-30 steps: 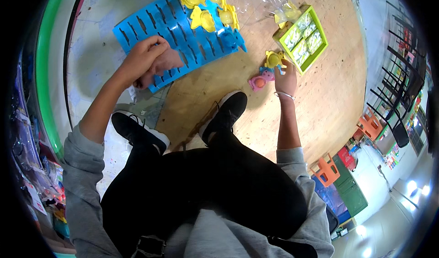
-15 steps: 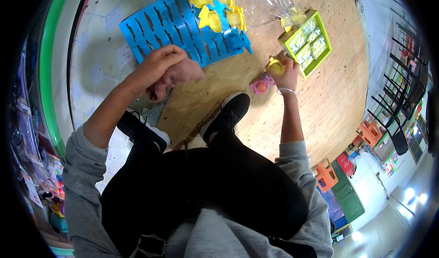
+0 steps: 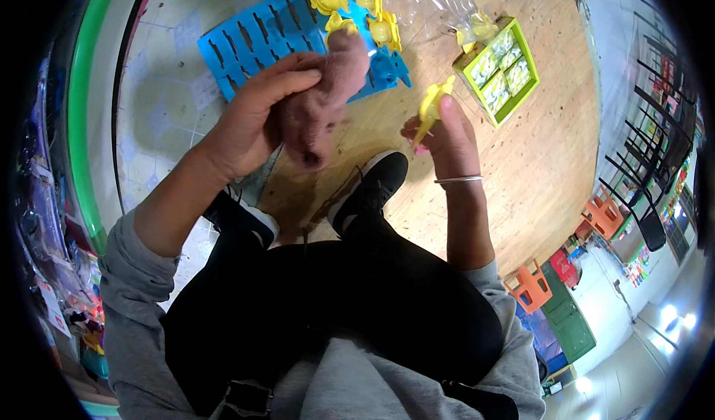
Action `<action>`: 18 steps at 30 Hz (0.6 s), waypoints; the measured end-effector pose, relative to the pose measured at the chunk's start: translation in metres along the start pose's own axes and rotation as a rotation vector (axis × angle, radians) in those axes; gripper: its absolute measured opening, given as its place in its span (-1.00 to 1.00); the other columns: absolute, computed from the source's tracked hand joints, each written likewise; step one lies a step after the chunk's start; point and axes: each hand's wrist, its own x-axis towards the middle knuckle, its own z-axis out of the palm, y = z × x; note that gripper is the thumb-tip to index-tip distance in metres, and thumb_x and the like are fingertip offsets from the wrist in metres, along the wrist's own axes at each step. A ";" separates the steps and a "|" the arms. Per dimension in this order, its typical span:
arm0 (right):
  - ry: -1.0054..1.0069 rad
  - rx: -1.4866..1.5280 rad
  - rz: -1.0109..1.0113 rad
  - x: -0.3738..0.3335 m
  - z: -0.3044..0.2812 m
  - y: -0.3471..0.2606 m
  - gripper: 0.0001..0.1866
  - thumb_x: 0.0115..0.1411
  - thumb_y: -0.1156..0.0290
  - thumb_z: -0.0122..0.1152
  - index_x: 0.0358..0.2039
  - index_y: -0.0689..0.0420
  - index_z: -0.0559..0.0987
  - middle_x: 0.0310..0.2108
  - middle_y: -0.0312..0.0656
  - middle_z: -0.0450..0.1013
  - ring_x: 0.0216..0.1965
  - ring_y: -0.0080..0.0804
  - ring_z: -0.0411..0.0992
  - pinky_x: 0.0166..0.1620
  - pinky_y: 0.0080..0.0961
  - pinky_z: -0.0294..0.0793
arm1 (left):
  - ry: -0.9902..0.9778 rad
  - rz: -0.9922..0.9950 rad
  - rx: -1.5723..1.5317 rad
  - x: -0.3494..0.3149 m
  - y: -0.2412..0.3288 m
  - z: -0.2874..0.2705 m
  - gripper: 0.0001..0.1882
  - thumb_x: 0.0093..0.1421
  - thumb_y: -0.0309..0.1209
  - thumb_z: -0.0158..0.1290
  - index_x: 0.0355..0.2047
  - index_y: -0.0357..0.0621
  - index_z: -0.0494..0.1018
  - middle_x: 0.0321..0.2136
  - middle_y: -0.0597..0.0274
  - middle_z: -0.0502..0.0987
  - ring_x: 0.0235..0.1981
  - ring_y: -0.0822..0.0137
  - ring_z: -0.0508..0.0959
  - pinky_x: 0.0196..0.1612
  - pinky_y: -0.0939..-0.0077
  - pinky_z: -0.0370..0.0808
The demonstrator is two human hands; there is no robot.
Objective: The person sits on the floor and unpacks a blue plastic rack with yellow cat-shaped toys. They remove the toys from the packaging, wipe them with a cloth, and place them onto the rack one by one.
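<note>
Newly raised and tipped edge-on, a yellow animal-shaped toy [image 3: 430,106] sits clamped in the right hand [image 3: 453,146], long axis pointing outward; to its left, the left hand [image 3: 257,109] grips a bunched pink cloth [image 3: 339,81].

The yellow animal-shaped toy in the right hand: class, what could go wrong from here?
Slipping: the right hand grips the yellow animal-shaped toy tilted up, above the wooden surface, so a loose hold could drop it.

Knocking: the pinkish-brown cloth in the left hand overlaps another yellow toy on the blue slotted tray in this view; contact cannot be told, but a sweep might shift that toy.
</note>
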 end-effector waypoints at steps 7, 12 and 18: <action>-0.172 -0.095 -0.387 -0.004 0.059 -0.005 -0.62 0.35 0.18 -0.14 -0.04 0.22 0.41 -0.25 -0.31 0.42 -0.26 -0.65 0.34 -0.15 -0.71 0.33 | -0.185 0.538 0.586 0.015 -0.025 0.031 -0.66 0.25 -0.37 -0.02 0.01 -0.16 0.24 -0.05 0.25 0.33 -0.03 0.44 0.35 0.03 0.46 0.32; -0.401 -0.013 -0.311 -0.016 0.053 -0.014 -0.78 0.33 0.35 -0.04 -0.16 0.22 0.45 -0.30 -0.37 0.37 -0.28 -0.70 0.29 -0.17 -0.71 0.30 | 0.150 0.674 0.858 0.023 -0.009 0.024 -0.74 0.30 -0.39 -0.08 -0.06 -0.24 0.29 -0.21 0.17 0.42 -0.17 0.45 0.41 -0.08 0.60 0.35; -0.426 0.123 -0.268 -0.023 0.059 -0.022 -0.81 0.29 0.41 0.01 -0.14 0.21 0.41 -0.32 -0.33 0.42 -0.35 -0.68 0.38 -0.39 -0.69 0.45 | 0.281 0.552 0.519 0.028 0.005 0.013 -0.75 0.25 -0.33 -0.03 -0.16 -0.24 0.38 -0.33 0.18 0.50 -0.26 0.39 0.50 -0.15 0.51 0.41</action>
